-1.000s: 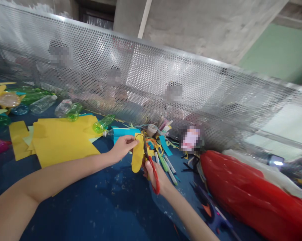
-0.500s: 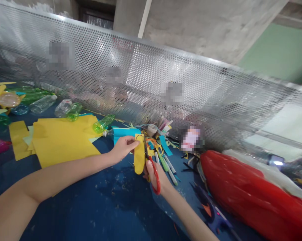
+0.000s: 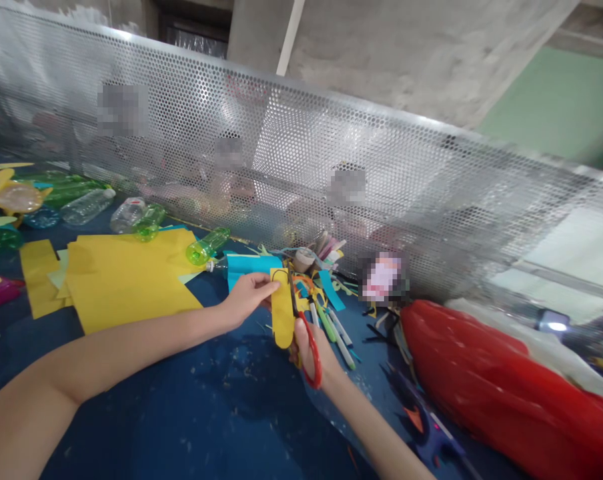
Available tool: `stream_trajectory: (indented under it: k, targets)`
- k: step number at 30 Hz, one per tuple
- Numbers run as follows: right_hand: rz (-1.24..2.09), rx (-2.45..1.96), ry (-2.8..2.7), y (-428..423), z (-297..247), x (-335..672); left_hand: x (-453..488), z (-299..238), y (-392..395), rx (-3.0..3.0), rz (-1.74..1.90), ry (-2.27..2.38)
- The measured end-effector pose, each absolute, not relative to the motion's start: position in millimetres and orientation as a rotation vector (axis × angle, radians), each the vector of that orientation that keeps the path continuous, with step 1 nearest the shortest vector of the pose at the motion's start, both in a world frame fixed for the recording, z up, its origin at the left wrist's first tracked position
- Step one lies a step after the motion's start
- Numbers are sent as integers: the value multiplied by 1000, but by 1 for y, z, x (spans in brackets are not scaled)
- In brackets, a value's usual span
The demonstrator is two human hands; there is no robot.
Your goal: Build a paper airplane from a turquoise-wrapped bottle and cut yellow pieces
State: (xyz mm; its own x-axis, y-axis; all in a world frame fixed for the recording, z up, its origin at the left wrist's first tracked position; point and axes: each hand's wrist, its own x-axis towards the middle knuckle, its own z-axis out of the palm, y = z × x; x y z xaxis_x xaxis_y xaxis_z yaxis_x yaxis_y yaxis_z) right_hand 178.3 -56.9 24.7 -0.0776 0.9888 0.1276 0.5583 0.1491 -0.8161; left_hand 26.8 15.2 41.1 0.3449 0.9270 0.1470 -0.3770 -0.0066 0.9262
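Note:
Between thumb and fingers, my left hand (image 3: pixel 253 297) pinches the upper left edge of a yellow paper strip (image 3: pixel 282 317). The strip has a rounded lower end and a dark curved line drawn near its top. My right hand (image 3: pixel 309 347) is closed around red-handled scissors (image 3: pixel 313 360), whose dark blades point up along the strip's right edge. Whether the blades are parted is hard to make out. Behind the strip lies a blue paper roll (image 3: pixel 249 265) with a bottle neck at its left end. Several markers (image 3: pixel 339 333) lie just right of the scissors.
Yellow paper sheets (image 3: pixel 126 280) lie at left, with green bottles (image 3: pixel 209 247) and clear bottles (image 3: pixel 87 207) behind. A red plastic bag (image 3: pixel 501 380) and a blue glue gun (image 3: pixel 436 427) are at right. A perforated metal screen (image 3: pixel 291 147) runs along the back, people beyond it.
The yellow strip and both hands have shifted very slightly to the right. The strip's lower end has tilted a little rightward. Both grips are the same.

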Motion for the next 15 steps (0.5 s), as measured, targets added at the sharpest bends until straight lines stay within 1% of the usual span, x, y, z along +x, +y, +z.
stream_trajectory:
  k: [2,15]
  targets:
    - [834,-1513,-1697,-57,24,178,27,41,15,1131,1134,616]
    - [841,-1506,-1642,-54,22,181,26,45,15,1111,1146,620]
